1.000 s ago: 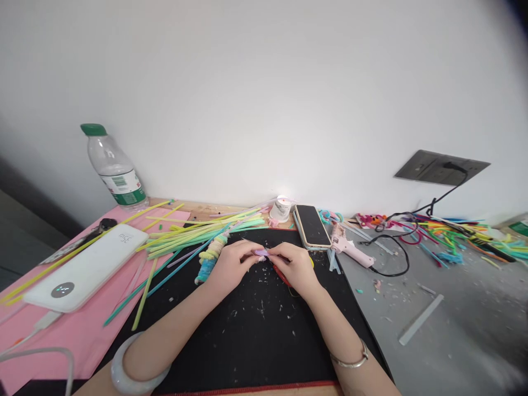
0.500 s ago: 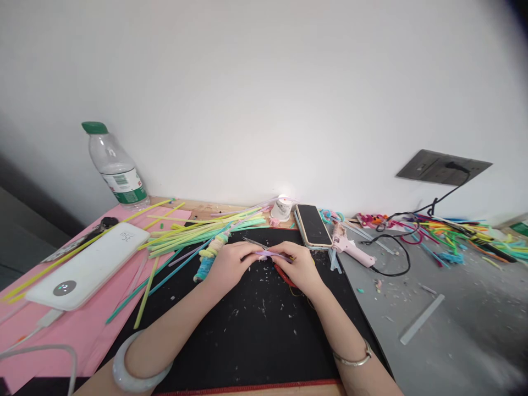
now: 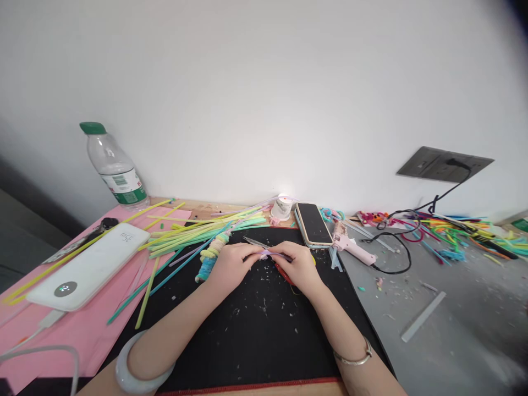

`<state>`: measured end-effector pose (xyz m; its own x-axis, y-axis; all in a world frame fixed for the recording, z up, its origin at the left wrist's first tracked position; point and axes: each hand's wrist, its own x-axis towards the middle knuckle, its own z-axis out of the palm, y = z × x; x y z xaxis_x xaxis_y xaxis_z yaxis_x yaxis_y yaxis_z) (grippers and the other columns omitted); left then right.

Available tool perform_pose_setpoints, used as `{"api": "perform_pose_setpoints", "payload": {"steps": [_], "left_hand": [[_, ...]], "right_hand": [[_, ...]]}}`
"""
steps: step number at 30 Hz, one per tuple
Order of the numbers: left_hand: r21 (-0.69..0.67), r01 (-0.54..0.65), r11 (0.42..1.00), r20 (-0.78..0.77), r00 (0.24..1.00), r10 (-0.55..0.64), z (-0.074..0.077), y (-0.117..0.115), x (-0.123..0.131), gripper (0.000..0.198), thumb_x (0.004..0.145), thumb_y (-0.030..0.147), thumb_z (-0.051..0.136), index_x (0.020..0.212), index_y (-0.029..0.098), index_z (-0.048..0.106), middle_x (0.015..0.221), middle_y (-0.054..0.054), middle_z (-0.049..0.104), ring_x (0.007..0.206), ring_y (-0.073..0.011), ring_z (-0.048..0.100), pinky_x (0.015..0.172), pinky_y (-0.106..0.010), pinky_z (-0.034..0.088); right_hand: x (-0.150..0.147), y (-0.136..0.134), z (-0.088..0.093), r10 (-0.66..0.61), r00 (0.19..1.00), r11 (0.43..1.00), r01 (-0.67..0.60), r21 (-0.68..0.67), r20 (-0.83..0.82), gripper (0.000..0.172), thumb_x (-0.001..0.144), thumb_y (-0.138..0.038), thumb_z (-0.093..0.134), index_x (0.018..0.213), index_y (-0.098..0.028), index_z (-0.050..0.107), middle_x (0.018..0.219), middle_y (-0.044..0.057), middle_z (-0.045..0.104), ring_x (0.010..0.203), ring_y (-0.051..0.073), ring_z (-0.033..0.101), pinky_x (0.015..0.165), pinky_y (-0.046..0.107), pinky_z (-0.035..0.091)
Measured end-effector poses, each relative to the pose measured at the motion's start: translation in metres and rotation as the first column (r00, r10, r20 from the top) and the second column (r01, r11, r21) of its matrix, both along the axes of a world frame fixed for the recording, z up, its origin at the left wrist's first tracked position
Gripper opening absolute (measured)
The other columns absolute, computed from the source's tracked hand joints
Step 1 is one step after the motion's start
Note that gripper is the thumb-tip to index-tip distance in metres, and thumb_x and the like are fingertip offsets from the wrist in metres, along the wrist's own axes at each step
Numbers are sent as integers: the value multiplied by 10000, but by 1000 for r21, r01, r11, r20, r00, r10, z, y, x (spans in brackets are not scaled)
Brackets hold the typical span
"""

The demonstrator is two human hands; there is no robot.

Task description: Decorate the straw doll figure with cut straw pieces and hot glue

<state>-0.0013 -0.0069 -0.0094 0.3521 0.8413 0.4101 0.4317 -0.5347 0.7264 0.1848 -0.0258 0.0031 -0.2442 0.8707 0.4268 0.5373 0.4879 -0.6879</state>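
Note:
Between both hands is a short piece of lilac pipe cleaner (image 3: 267, 253), pinched from either side just above the black mat (image 3: 256, 341). My left hand (image 3: 233, 265) closes thumb and fingers on its left end. Opposite, my right hand (image 3: 297, 266) grips its right end, the fingertips close to the left ones. Scissors (image 3: 254, 242) lie on the mat, blades showing beyond the hands and red handle partly under my right hand. Beside my left hand rests a coiled pipe-cleaner piece (image 3: 212, 256) in blue, yellow and cream, partly covered by that hand.
Yellow and green pipe cleaners (image 3: 206, 231) are heaped at back left. A white power bank (image 3: 88, 267) and a bottle (image 3: 117, 170) stand left. At back are a paper cup (image 3: 282, 209) and phone (image 3: 313, 224). Rightward lie a pink glue gun (image 3: 355, 248) with its cord and a glue stick (image 3: 423, 317).
Both hands stay almost in place, still pinching the lilac pipe cleaner; the fingertips shift only slightly. More of the scissors' blades and red handle shows. The view has moved a little.

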Motion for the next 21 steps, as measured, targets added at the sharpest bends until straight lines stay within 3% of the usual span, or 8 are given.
{"api": "perform_pose_setpoints", "payload": {"steps": [9,21], "left_hand": [[-19,-12,1000,4,1000,12,2,-2,1,161,827,271,562,864,248,717,875,-13,737,814,-193,666,775,-306,495],[-37,-23,999,5,1000,24,4,-3,2,149,824,256,558,853,232,702,860,-22,727,812,-193,656,775,-307,495]], "right_hand": [[0,2,-3,16,999,997,-19,81,33,144,799,-116,601,848,-197,710,777,35,695,699,143,643,650,250,508],[2,2,-3,13,999,996,-18,90,52,155,811,-133,595,881,-202,715,818,44,715,730,157,662,680,261,515]]}}
